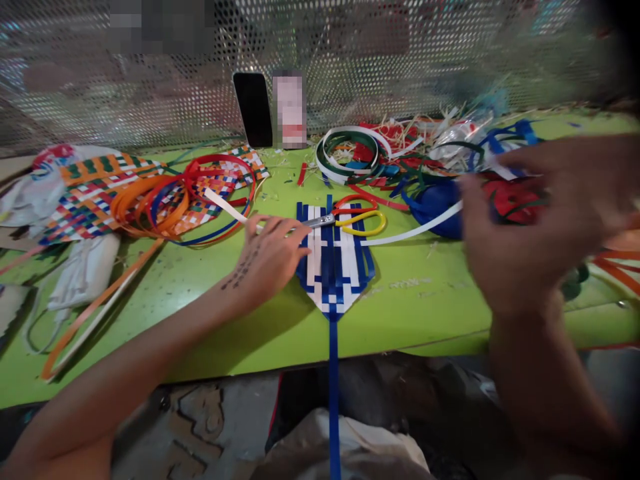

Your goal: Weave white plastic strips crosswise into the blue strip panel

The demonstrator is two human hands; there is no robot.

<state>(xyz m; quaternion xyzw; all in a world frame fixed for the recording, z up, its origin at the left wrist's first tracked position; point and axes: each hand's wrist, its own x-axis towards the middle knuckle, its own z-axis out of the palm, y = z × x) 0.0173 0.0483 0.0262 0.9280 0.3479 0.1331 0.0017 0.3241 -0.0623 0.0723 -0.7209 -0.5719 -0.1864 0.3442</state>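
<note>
A blue and white woven strip piece lies flat on the green table, one long blue strip hanging over the near edge. My left hand rests on its left side, fingers spread flat, pressing it down. My right hand is raised close to the camera and blurred, fingers around a white strip that runs left toward the weave. Scissors with red and yellow handles lie at the weave's far end.
Orange, red and blue strip coils and woven multicolour mats lie at the left. A tangle of strips and scraps is at the back right. A dark phone leans on the mesh wall.
</note>
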